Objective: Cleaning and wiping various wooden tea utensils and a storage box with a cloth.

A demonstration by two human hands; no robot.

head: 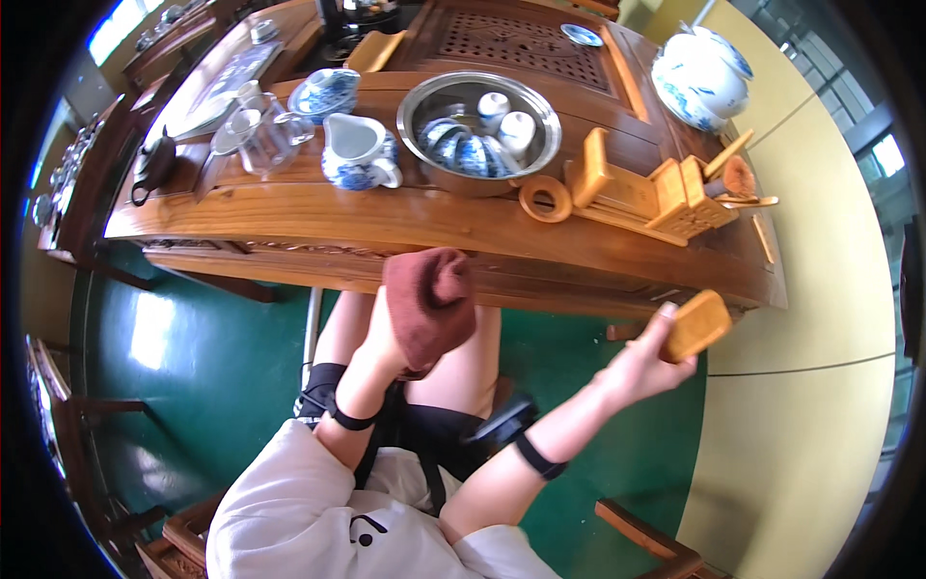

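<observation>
My left hand point(383, 336) grips a folded reddish-brown cloth point(427, 311) above my lap, just below the front edge of the wooden tea table point(311, 213). The cloth hides most of its fingers. Out to the right, my right hand point(640, 368) holds a small rounded wooden piece point(698, 327) at the table's near right corner, thumb on its side. Beyond it on the tabletop stands a wooden tea tool holder point(676, 195) with a brush point(736, 177) and sticks in it. A wooden ring-shaped funnel point(544, 199) lies at the holder's left end.
A steel basin point(481, 184) holds blue-and-white cups. To its left are a porcelain pitcher point(359, 155), a lidded bowl point(325, 95), glass pitchers point(264, 137) and a dark teapot point(154, 165). A large porcelain pot point(700, 79) stands at far right, near the yellow wall point(803, 434).
</observation>
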